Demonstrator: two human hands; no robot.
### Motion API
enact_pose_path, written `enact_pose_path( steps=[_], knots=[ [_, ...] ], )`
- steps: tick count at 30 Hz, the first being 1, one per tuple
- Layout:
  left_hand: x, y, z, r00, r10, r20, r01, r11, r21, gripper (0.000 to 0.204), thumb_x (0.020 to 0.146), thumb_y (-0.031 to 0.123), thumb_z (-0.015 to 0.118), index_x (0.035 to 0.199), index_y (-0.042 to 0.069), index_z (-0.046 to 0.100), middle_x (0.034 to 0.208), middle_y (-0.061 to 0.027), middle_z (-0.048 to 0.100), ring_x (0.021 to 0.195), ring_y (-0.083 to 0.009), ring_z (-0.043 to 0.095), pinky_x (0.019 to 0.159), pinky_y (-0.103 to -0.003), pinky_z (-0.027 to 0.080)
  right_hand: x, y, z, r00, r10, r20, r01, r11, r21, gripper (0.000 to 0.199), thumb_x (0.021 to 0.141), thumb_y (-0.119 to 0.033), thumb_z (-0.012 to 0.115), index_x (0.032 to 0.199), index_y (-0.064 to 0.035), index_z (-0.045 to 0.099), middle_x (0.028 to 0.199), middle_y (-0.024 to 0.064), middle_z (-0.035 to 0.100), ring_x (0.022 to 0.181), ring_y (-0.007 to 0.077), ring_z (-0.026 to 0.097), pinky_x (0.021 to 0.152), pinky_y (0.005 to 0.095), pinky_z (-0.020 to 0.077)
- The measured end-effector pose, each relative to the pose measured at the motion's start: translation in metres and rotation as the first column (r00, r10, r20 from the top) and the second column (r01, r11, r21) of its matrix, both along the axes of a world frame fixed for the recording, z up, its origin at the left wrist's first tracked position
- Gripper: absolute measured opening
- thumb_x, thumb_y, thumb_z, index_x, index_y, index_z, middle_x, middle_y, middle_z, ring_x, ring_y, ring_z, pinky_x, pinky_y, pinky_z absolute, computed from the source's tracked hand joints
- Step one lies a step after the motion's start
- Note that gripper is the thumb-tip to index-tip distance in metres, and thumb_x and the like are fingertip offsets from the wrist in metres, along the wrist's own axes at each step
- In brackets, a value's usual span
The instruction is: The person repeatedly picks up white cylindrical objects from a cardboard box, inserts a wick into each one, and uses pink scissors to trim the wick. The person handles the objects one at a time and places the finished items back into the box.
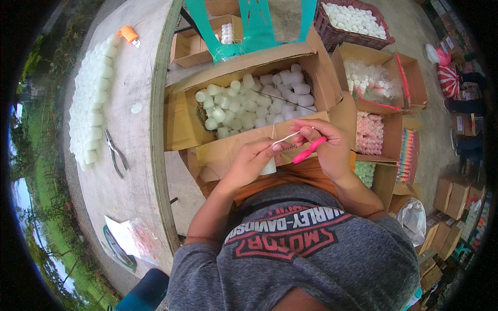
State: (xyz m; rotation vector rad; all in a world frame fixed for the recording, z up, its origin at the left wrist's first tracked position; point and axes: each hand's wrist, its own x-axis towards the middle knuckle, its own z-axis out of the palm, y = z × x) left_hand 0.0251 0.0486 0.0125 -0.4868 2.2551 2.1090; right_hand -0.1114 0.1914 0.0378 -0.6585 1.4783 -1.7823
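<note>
Near centre: left hand (251,160) and right hand (324,147) sit close together over the lap, a thin white wick (286,137) and a pink-handled tool (309,150) bridging the gap; no way through between them.
Just beyond: near flap of the big cardboard box (228,147) rises right in front of the fingers (275,149).
Box interior: packed with white candles (254,101); open only from above.
Far: teal chair (249,31) hangs over the box's far wall.
Left: desk (140,78), bare strip between candle rows (93,98) and its edge, broken by pliers (115,153).
Right: open boxes of pink candles (369,132), edge to edge.
</note>
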Motion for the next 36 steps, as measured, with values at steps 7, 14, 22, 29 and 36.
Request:
enact_pose_path(
  steps=[7, 14, 22, 29, 36],
  knots=[
    [0.001, -0.001, -0.003, 0.996, 0.057, 0.074, -0.090, 0.799, 0.595, 0.033, 0.096, 0.030, 0.046, 0.114, 0.005, 0.057, 0.094, -0.0048, 0.057, 0.078, -0.0131, 0.057, 0.062, -0.025, 0.046, 0.006, -0.004, 0.005, 0.994, -0.106, 0.037, 0.109, 0.990, -0.093, 0.021, 0.094, -0.011, 0.053, 0.107, 0.0012, 0.064, 0.094, 0.0067, 0.065, 0.079, 0.0110, 0.060, 0.072, 0.0242, 0.0502],
    [0.008, -0.006, -0.008, 0.901, 0.426, 0.084, -0.213, 0.263, 0.941, 0.029, 0.092, 0.029, 0.049, 0.113, 0.009, 0.049, 0.118, -0.0109, 0.050, 0.095, -0.0228, 0.056, 0.079, -0.035, 0.050, -0.019, 0.005, 0.006, 0.951, -0.181, -0.249, 0.171, 0.983, -0.064, 0.017, 0.087, -0.009, 0.062, 0.100, 0.0007, 0.067, 0.091, 0.0081, 0.066, 0.080, 0.0119, 0.058, 0.073, 0.0241, 0.0475],
    [0.008, -0.004, -0.016, 0.854, 0.520, -0.003, -0.277, 0.459, 0.844, 0.044, 0.087, 0.042, 0.059, 0.117, 0.011, 0.048, 0.110, -0.0033, 0.054, 0.096, -0.0206, 0.054, 0.086, -0.036, 0.045, -0.022, 0.002, -0.004, 0.883, -0.211, -0.419, 0.118, 0.964, -0.237, 0.010, 0.081, -0.005, 0.067, 0.091, -0.0012, 0.068, 0.085, 0.0076, 0.065, 0.080, 0.0136, 0.058, 0.069, 0.0249, 0.0463],
    [0.012, -0.017, -0.017, 0.901, 0.434, -0.017, -0.110, 0.265, 0.958, 0.054, 0.092, 0.054, 0.041, 0.123, 0.010, 0.045, 0.108, -0.0030, 0.053, 0.088, -0.0161, 0.052, 0.074, -0.034, 0.045, -0.015, -0.002, 0.001, 0.944, 0.028, -0.328, -0.028, 1.000, 0.005, 0.017, 0.086, -0.006, 0.061, 0.102, -0.0026, 0.067, 0.082, 0.0056, 0.061, 0.074, 0.0135, 0.055, 0.065, 0.0251, 0.0438],
    [0.012, -0.013, 0.010, 0.929, 0.364, -0.069, -0.196, 0.639, 0.744, 0.055, 0.085, 0.025, 0.064, 0.131, 0.008, 0.039, 0.113, -0.0092, 0.053, 0.088, -0.0194, 0.056, 0.072, -0.033, 0.047, -0.004, -0.014, 0.003, 0.868, 0.078, -0.490, -0.034, 0.995, 0.097, 0.027, 0.085, -0.006, 0.062, 0.112, -0.0049, 0.064, 0.081, 0.0076, 0.061, 0.073, 0.0193, 0.057, 0.066, 0.0279, 0.0451]
  ],
)
